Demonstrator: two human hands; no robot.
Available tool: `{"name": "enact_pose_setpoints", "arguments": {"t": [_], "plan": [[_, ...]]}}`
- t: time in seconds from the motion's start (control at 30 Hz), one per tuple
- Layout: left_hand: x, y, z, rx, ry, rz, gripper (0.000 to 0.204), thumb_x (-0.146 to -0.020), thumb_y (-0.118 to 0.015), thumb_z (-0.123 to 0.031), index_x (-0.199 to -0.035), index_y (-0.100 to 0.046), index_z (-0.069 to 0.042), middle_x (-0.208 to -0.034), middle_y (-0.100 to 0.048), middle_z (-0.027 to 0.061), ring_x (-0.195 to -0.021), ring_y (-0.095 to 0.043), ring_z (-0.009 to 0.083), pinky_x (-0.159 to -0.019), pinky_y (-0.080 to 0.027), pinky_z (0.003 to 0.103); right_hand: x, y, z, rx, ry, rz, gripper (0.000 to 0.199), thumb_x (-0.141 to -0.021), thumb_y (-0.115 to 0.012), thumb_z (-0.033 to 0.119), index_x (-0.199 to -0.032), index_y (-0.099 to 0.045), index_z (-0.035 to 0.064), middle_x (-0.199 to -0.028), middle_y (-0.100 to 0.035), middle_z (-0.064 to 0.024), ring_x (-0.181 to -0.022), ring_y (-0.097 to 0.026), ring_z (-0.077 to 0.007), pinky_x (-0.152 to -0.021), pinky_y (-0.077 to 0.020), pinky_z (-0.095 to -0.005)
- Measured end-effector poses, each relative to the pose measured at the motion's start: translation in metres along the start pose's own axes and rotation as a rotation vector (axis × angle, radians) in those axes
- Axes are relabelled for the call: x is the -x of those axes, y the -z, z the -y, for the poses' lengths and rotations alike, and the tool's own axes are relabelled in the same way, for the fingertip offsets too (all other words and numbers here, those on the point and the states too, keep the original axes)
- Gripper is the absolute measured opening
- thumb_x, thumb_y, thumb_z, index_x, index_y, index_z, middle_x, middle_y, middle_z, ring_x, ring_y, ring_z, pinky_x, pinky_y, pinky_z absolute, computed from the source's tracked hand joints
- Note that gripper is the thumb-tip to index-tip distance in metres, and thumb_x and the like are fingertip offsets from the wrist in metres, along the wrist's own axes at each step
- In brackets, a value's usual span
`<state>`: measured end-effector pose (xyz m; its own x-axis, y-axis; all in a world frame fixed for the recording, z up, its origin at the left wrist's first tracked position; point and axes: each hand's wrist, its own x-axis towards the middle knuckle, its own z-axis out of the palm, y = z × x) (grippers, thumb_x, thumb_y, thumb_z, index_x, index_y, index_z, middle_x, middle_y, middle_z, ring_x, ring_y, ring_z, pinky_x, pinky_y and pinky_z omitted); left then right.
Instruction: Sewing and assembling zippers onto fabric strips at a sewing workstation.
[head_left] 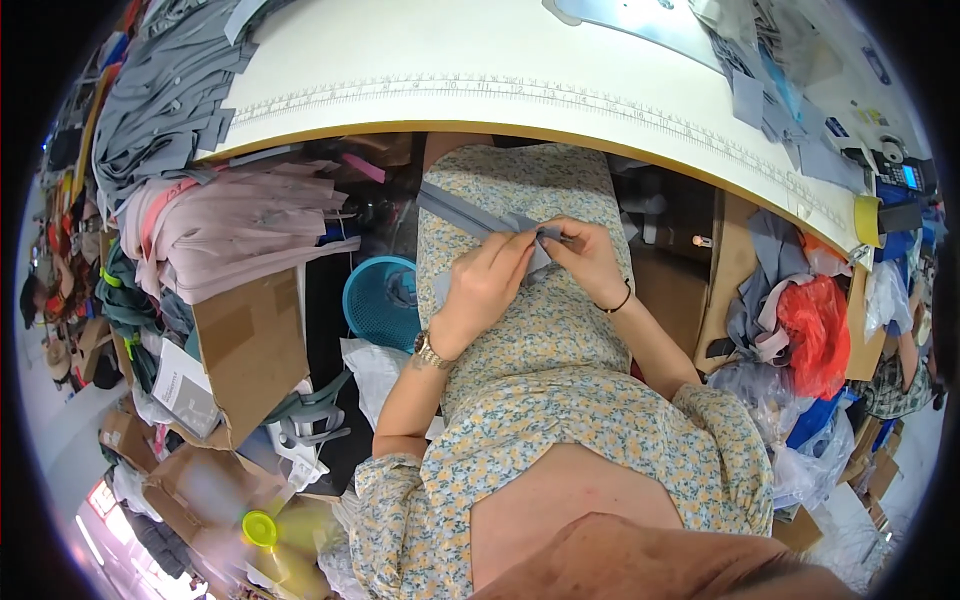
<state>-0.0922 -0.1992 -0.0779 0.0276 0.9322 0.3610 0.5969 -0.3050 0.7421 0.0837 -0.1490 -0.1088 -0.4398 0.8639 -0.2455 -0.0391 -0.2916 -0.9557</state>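
A grey zipper strip (458,208) lies slantwise over my lap, its far end reaching up to the left. My left hand (490,275), with a watch on the wrist, is closed on the strip near its lower end. My right hand (585,258) pinches the same end, fingertips close beside those of the left. Grey fabric shows between and below the fingers. What exactly the fingertips grip there is too small to make out. Beneath both hands is the flowered dress (530,350) over my lap.
Ahead stands a white sewing table (420,60) with a printed ruler along its edge. Grey zipper strips (165,90) pile at its left, pink ones (230,225) below. A blue basket (383,300), cardboard box (255,350) and red plastic bag (815,335) flank me.
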Motion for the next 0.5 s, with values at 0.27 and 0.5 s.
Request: {"name": "enact_pose_setpoints", "arguments": {"t": [0.27,0.5], "plan": [[0.000,-0.003,0.009,0.085,0.154,-0.046,0.016,-0.086,-0.070,-0.001,-0.102,-0.068,0.003,-0.085,-0.070,0.0119,-0.070,-0.070,0.0207,-0.059,-0.055,0.029,0.003,0.003,-0.001,0.052,0.025,0.011,0.016,-0.091,-0.063,-0.002,-0.105,-0.069,-0.0063,-0.094,-0.067,-0.0052,-0.084,-0.064,-0.0095,-0.071,-0.0526,-0.0249],[0.008,-0.006,0.013,0.685,0.619,-0.083,0.012,-0.091,-0.068,-0.002,-0.101,-0.070,0.004,-0.089,-0.074,0.0078,-0.078,-0.070,0.0128,-0.068,-0.056,0.025,0.000,0.006,0.012,0.494,0.354,-0.047,0.023,-0.082,-0.066,-0.007,-0.104,-0.071,-0.0002,-0.092,-0.069,-0.0083,-0.082,-0.066,-0.0170,-0.069,-0.0509,-0.0275]]}}
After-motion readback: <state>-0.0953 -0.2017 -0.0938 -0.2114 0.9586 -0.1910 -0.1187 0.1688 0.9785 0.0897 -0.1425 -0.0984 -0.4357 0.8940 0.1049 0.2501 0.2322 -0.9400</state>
